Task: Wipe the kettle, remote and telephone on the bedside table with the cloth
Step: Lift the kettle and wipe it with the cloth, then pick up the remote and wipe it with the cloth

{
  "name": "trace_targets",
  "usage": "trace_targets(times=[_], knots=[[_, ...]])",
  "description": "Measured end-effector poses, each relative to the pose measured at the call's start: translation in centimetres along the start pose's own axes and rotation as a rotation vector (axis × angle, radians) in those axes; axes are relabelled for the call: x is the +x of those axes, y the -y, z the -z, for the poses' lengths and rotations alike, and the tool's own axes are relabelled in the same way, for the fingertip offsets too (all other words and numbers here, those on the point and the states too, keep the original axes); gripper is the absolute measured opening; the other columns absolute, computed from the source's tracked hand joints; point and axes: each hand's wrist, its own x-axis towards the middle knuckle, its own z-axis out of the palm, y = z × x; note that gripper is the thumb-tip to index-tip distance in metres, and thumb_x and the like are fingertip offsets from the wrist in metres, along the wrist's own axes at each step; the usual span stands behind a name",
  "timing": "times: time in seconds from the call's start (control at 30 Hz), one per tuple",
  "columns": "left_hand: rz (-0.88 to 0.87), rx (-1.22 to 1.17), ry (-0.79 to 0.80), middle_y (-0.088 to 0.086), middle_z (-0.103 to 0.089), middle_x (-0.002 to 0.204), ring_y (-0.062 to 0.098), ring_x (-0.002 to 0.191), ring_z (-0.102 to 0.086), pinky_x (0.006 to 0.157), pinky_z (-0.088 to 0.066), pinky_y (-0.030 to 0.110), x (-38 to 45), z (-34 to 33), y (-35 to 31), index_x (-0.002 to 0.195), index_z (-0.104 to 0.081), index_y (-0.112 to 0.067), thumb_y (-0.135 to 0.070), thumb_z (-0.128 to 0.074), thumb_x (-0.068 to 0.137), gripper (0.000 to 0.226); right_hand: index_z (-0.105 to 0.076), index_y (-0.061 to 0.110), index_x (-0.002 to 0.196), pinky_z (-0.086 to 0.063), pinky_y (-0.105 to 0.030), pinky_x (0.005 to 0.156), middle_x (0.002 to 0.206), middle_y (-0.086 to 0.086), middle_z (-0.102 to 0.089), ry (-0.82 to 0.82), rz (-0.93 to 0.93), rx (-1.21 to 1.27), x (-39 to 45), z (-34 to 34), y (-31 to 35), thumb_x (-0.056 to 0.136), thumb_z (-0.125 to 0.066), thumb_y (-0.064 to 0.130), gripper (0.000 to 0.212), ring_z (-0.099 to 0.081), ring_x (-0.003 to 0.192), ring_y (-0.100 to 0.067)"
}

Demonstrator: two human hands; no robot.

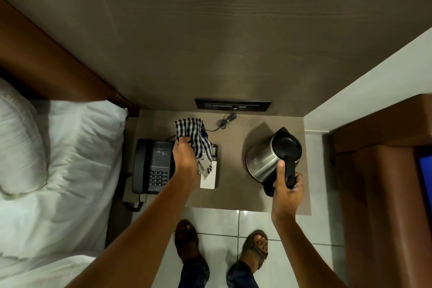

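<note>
A steel kettle with a black lid and handle is tilted on the right of the bedside table. My right hand grips its black handle. My left hand holds a black-and-white checked cloth bunched above the table's middle. A white remote lies under the hanging cloth, partly hidden. The dark telephone sits at the table's left, beside my left wrist.
A dark switch panel is on the wall behind, with a coiled cable below it. The bed with white sheets lies left. A brown cabinet stands right. My sandalled feet are on the tiled floor.
</note>
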Motion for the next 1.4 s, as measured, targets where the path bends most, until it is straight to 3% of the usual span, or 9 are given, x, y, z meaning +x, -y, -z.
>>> trace_targets(times=[0.2, 0.47, 0.63, 0.77, 0.87, 1.0, 1.13, 1.27, 1.4], knots=[[0.012, -0.007, 0.005, 0.004, -0.067, 0.106, 0.019, 0.089, -0.067, 0.064, -0.050, 0.032, 1.0, 2.0, -0.1, 0.132, -0.053, -0.022, -0.030, -0.045, 0.100, 0.034, -0.061, 0.018, 0.107, -0.058, -0.019, 0.070, 0.085, -0.006, -0.058, 0.049, 0.042, -0.080, 0.3, 0.5, -2.0, 0.092, -0.071, 0.055, 0.041, -0.061, 0.079, -0.016], [0.027, 0.021, 0.047, 0.009, -0.065, 0.124, 0.027, 0.110, -0.065, 0.096, -0.054, 0.046, 2.7, 4.1, 0.0, 0.139, -0.050, -0.021, -0.030, -0.046, 0.104, 0.037, -0.060, 0.037, 0.099, -0.061, -0.043, 0.094, 0.105, -0.017, -0.067, -0.088, 0.025, -0.133, -1.5, 0.6, -4.0, 0.086, -0.080, 0.058, 0.032, -0.068, 0.096, -0.032], [0.026, 0.011, 0.079, 0.014, -0.061, 0.136, 0.033, 0.123, -0.061, 0.110, -0.048, 0.056, 3.7, 5.6, -0.2, 0.144, -0.047, -0.021, -0.029, -0.047, 0.102, 0.043, -0.054, 0.018, 0.131, -0.054, -0.026, 0.107, 0.120, -0.002, -0.060, -0.255, 0.059, -0.065, -2.6, 0.0, -4.0, 0.080, -0.089, 0.050, 0.069, -0.065, 0.108, -0.016], [0.045, -0.009, 0.057, 0.014, -0.058, 0.141, 0.035, 0.126, -0.058, 0.112, -0.045, 0.056, 4.6, 6.8, -0.4, 0.147, -0.046, -0.022, -0.028, -0.049, 0.100, 0.047, -0.046, 0.021, 0.122, -0.046, -0.021, 0.090, 0.113, -0.004, -0.045, -0.503, 0.177, -0.134, -6.4, -2.3, -4.7, 0.090, -0.082, 0.042, 0.053, -0.049, 0.098, -0.015], [0.062, 0.000, 0.044, 0.013, -0.058, 0.139, 0.033, 0.125, -0.058, 0.111, -0.046, 0.055, 5.3, 7.4, -0.5, 0.144, -0.048, -0.023, -0.028, -0.050, 0.100, 0.044, -0.050, 0.020, 0.123, -0.052, -0.031, 0.081, 0.110, -0.009, -0.056, -0.194, 0.003, -0.050, -8.3, -6.1, -5.3, 0.090, -0.081, 0.034, 0.048, -0.059, 0.097, -0.021], [0.051, 0.023, 0.043, 0.010, -0.058, 0.138, 0.031, 0.124, -0.057, 0.109, -0.047, 0.052, 6.1, 7.9, -0.9, 0.137, -0.052, -0.024, -0.027, -0.050, 0.099, 0.038, -0.050, 0.010, 0.135, -0.057, -0.015, 0.076, 0.128, -0.016, -0.063, 0.193, -0.090, -0.309, -7.8, -12.8, -6.1, 0.086, -0.087, 0.020, 0.062, -0.066, 0.108, -0.026], [0.005, 0.043, 0.054, 0.005, -0.056, 0.136, 0.022, 0.116, -0.055, 0.085, -0.047, 0.034, 6.4, 8.3, -1.0, 0.143, -0.051, -0.022, -0.025, -0.048, 0.101, 0.043, -0.046, 0.002, 0.143, -0.052, -0.044, 0.105, 0.139, -0.018, -0.054, 0.316, 0.048, -0.737, -6.0, -17.4, -6.8, 0.080, -0.091, 0.035, 0.085, -0.053, 0.130, -0.035], [0.001, 0.044, 0.054, 0.005, -0.057, 0.135, 0.019, 0.108, -0.057, 0.079, -0.045, 0.030, 6.8, 8.6, -1.2, 0.139, -0.053, -0.019, -0.022, -0.047, 0.101, 0.038, -0.037, 0.005, 0.151, -0.047, -0.048, 0.109, 0.146, -0.018, -0.048, 0.354, 0.025, -0.903, -5.1, -19.1, -7.8, 0.078, -0.092, 0.038, 0.097, -0.047, 0.137, -0.038], [-0.003, 0.068, 0.064, 0.008, -0.056, 0.144, 0.024, 0.123, -0.055, 0.089, -0.047, 0.033, 7.2, 8.7, -1.1, 0.146, -0.049, -0.019, -0.025, -0.048, 0.101, 0.045, -0.034, 0.008, 0.151, -0.048, -0.047, 0.108, 0.145, -0.018, -0.044, 0.325, 0.016, -0.989, -4.6, -19.7, -9.1, 0.079, -0.090, 0.027, 0.093, -0.044, 0.136, -0.038]])
